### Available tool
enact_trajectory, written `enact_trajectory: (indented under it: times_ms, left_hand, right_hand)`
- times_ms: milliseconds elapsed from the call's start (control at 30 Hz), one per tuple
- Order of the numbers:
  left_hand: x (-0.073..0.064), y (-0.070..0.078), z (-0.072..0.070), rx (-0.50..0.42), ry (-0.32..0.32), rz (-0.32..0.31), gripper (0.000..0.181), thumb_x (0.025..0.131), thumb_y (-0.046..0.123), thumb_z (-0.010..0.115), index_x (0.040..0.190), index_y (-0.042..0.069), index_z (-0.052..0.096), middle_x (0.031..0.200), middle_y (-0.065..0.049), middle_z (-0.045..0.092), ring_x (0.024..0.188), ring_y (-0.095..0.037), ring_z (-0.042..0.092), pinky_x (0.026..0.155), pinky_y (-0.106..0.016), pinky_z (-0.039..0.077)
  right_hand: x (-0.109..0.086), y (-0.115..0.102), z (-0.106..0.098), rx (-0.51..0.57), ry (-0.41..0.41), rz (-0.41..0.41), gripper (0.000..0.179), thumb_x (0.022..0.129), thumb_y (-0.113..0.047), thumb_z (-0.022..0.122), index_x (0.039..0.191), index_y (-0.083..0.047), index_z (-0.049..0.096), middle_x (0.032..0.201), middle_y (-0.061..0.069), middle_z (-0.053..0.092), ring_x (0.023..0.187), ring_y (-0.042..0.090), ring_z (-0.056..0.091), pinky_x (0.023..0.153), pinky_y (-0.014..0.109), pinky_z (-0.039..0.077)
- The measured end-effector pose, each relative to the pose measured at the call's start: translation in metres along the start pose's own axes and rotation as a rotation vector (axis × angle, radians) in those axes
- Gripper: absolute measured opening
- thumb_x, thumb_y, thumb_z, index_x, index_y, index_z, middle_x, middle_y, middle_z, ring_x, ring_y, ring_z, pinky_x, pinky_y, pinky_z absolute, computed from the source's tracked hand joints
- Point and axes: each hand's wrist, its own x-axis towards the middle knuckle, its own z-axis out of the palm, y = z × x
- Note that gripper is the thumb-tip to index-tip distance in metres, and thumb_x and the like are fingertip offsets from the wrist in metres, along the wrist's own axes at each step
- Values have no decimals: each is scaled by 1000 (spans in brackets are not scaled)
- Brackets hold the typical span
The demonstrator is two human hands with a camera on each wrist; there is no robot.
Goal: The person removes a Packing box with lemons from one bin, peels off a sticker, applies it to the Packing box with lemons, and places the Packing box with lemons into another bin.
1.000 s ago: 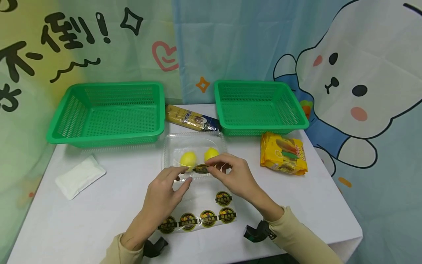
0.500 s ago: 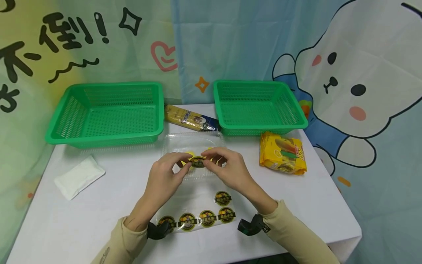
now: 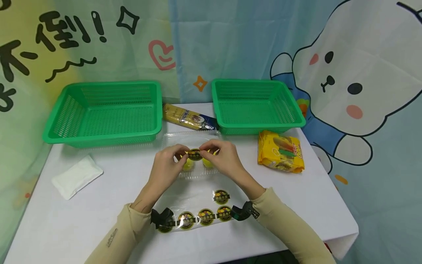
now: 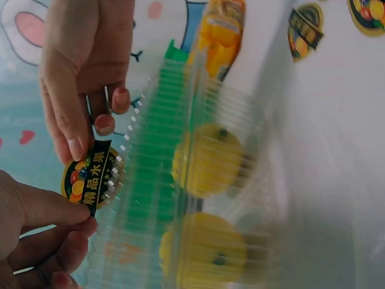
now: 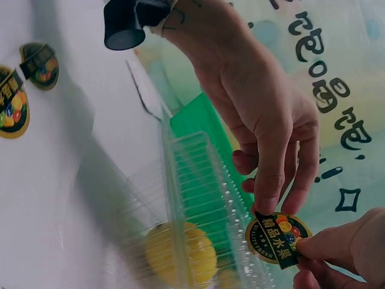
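A round black-and-gold fruit sticker [image 3: 195,154] is stretched between both hands above the front part of a clear plastic clamshell box [image 3: 171,138]. My left hand [image 3: 165,165] pinches its left end between thumb and fingertips. At the other end, my right hand [image 3: 225,157] pinches it the same way. In the left wrist view the sticker's dark band shows, close to the ridged edge of the box. Inside the box lie two yellow lemons [image 4: 209,159], partly covered by the hands in the head view. A clear sticker sheet [image 3: 188,192] with several like stickers lies nearer on the table.
Two green baskets, one left [image 3: 105,137] and one right [image 3: 260,129], stand at the back. Between them lies a gold-and-blue packet [image 3: 189,117]. A yellow snack bag [image 3: 280,152] sits to the right, a white packet [image 3: 77,176] to the left.
Both hands have moved forward and up with the sticker, from the box's front edge to over the lemons. The sticker's face has turned more toward the head camera.
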Motion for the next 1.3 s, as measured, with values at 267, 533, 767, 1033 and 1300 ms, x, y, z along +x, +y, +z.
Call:
enact_trajectory:
  times_ms: [267,533,767,1033,1300]
  left_hand:
    - [5,-9,12,106,42,29,14,88,-7,75,100,1,77,85,-13,76,77,-25,70,68,-38,58]
    - [6,-15,19,194,91,80,15,89,-8,73,101,0,76,83,-12,76,77,-28,68,66,-40,56]
    - [8,-19,22,263,91,139,16,85,-8,77,100,-2,76,90,-15,78,80,-31,67,75,-44,56]
    - [8,-20,21,350,79,150,14,84,-2,82,97,1,82,87,-14,70,82,-31,61,74,-45,51]
    - [5,-21,21,463,68,136,12,86,8,80,96,10,85,81,-10,58,74,-28,52,66,-41,40]
  right_hand:
    - [17,8,11,-44,15,29,6,93,-11,80,98,-11,81,92,3,80,81,17,68,63,26,49]
    - [25,13,22,-106,26,22,6,93,-9,80,98,-10,81,92,5,80,75,17,67,63,24,49]
    - [28,17,28,-158,28,4,6,93,-8,79,99,-9,80,94,5,80,71,15,65,62,23,50]
    - [27,18,31,-223,47,-3,5,93,-11,80,98,-12,80,94,3,79,72,16,62,61,25,47]
    - [27,21,33,-244,65,5,8,93,-12,79,101,-11,80,93,4,78,75,18,65,62,27,49]
